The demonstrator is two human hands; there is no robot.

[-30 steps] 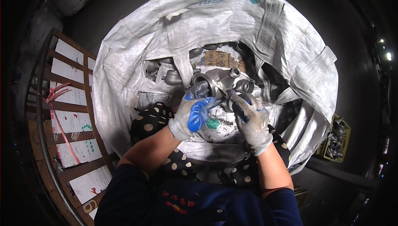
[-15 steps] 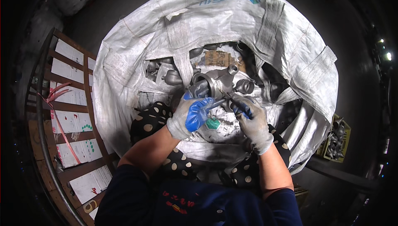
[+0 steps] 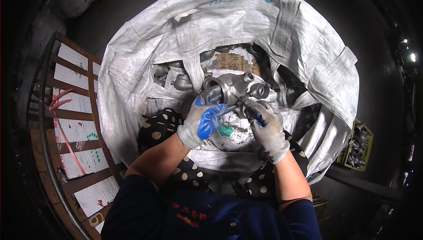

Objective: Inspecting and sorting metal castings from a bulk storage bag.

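A grey metal pipe-like casting (image 3: 230, 86) with a wide round mouth and smaller necks lies in front of me, over the white bag. My left hand (image 3: 203, 122), in a white and blue glove, is closed around its near left side, thumb across the front. My right hand (image 3: 267, 127), gloved alike, is closed on a thin dark rod-like tool (image 3: 245, 102), its tip against the casting's near side. The tool's exact kind cannot be made out. A short grey bar between the hands is partly covered by the gloves.
A big white woven bag (image 3: 145, 41) with wide straps surrounds the work. More grey castings (image 3: 181, 82) lie inside it, beside brown cardboard (image 3: 229, 62). A brown slatted rack (image 3: 75, 143) stands left; a yellow crate (image 3: 366, 145) of metal parts sits right.
My right hand has shifted slightly with the tool, whose tip stays near the casting. The left hand and casting have hardly moved.
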